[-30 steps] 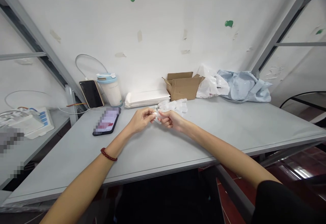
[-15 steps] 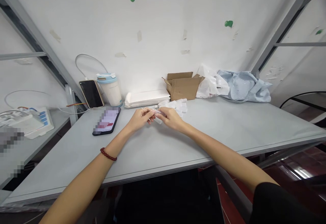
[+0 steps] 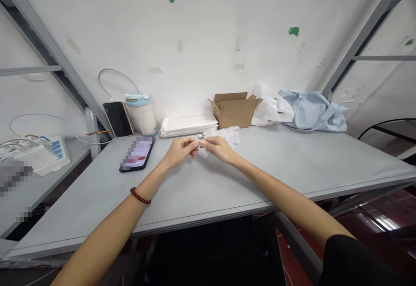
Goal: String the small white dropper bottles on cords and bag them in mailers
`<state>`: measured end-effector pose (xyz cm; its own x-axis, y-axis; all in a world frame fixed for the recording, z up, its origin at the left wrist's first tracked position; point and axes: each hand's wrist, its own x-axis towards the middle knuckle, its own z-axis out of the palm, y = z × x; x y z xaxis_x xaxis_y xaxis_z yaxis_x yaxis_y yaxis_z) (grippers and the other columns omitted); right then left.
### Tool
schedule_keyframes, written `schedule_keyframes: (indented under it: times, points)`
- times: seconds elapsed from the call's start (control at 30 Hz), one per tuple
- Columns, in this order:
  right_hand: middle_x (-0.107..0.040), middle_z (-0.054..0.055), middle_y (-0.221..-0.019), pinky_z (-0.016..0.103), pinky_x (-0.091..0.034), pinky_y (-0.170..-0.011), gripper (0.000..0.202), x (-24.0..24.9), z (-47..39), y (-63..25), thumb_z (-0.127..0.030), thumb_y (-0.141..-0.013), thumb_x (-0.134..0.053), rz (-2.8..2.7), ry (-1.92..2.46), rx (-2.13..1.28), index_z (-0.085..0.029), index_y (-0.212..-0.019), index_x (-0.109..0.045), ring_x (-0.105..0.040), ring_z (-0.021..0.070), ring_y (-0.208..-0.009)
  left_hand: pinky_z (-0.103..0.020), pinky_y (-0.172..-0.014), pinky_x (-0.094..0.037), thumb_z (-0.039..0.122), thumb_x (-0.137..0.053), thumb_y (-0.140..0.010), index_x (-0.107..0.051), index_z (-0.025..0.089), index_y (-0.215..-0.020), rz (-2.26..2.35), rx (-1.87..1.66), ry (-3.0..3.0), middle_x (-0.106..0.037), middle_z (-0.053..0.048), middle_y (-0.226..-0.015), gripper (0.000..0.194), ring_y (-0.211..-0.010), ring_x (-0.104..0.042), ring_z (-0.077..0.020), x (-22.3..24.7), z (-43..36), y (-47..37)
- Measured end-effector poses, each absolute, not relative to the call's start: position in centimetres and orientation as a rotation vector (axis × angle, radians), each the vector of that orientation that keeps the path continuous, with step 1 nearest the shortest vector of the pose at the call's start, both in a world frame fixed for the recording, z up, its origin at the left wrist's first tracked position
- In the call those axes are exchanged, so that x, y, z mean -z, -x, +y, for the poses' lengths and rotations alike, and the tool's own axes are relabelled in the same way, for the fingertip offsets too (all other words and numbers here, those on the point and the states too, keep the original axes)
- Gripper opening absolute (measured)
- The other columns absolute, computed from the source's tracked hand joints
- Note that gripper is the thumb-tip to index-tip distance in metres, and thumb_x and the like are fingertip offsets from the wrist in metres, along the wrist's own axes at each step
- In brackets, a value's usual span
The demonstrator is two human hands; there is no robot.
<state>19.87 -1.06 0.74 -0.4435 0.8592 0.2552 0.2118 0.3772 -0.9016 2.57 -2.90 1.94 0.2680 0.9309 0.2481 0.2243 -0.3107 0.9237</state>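
Note:
My left hand [image 3: 182, 151] and my right hand [image 3: 218, 148] meet fingertip to fingertip above the middle of the grey table [image 3: 292, 160]. Both are closed in a pinch on a small clear plastic piece [image 3: 203, 152], mostly covered by the fingers, so its kind does not show. Just behind the right hand lie several translucent white plastic pieces [image 3: 231, 134], close to the knuckles. A dark red bead bracelet [image 3: 140, 196] circles the left wrist.
At the back stand a white stack of flat sheets or envelopes [image 3: 188, 125], an open cardboard box [image 3: 236, 112], a white plastic bag [image 3: 269, 106] and light blue cloth [image 3: 313, 110]. To the left are a lying phone [image 3: 138, 154], a propped phone [image 3: 118, 119] and a tumbler [image 3: 142, 115].
My right fingertips have shifted slightly and pinch nearer to the left ones. The view has moved a little; the things on the table stay where they were.

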Motion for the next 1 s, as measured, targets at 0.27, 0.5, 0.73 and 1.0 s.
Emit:
schedule_keyframes:
  times: [0.27, 0.5, 0.73, 1.0]
  points:
    - [-0.042, -0.002, -0.059, 0.024, -0.025, -0.055, 0.037, -1.2, -0.6, -20.5, -0.045, -0.084, -0.047, -1.948, 1.070, -0.670, -0.015, -0.065, -0.054, -0.034, 0.0097, -0.057, -0.025, -0.054, -0.047, 0.041, -0.074, -0.063, -0.063, 0.012, -0.087, 1.102, -1.309, -1.363, -0.060, 0.001, -0.065, 0.039, -0.050, -0.053, -0.0086, -2.4, -2.2, -1.4]
    - [-0.046, -0.002, -0.061, 0.024, -0.028, -0.056, 0.037, -1.4, -0.5, -20.8, -0.046, -0.083, -0.048, -1.897, 1.065, -0.707, -0.014, -0.069, -0.059, -0.039, 0.0105, -0.059, -0.026, -0.059, -0.049, 0.034, -0.076, -0.060, -0.066, 0.011, -0.075, 1.195, -1.275, -1.323, -0.063, -0.003, -0.069, 0.028, -0.061, -0.058, -0.0117, -2.7, -2.1, -0.9]
    - [-0.048, -0.002, -0.062, 0.023, -0.029, -0.056, 0.035, -1.9, -0.7, -20.9, -0.044, -0.082, -0.049, -1.894, 1.080, -0.717, -0.013, -0.071, -0.061, -0.039, 0.0100, -0.059, -0.026, -0.061, -0.049, 0.038, -0.072, -0.065, -0.068, 0.013, -0.075, 1.231, -1.137, -1.378, -0.066, -0.005, -0.074, 0.028, -0.065, -0.060, -0.0130, -2.5, -2.3, -1.0]
    - [-0.049, -0.002, -0.061, 0.023, -0.030, -0.056, 0.032, -1.7, -0.8, -20.9, -0.043, -0.081, -0.050, -1.901, 1.018, -0.728, -0.014, -0.071, -0.060, -0.041, 0.0098, -0.058, -0.024, -0.055, -0.046, 0.038, -0.073, -0.064, -0.070, 0.014, -0.069, 1.280, -1.069, -1.508, -0.066, -0.005, -0.067, 0.025, -0.060, -0.058, -0.0131, -2.6, -2.3, -1.2]
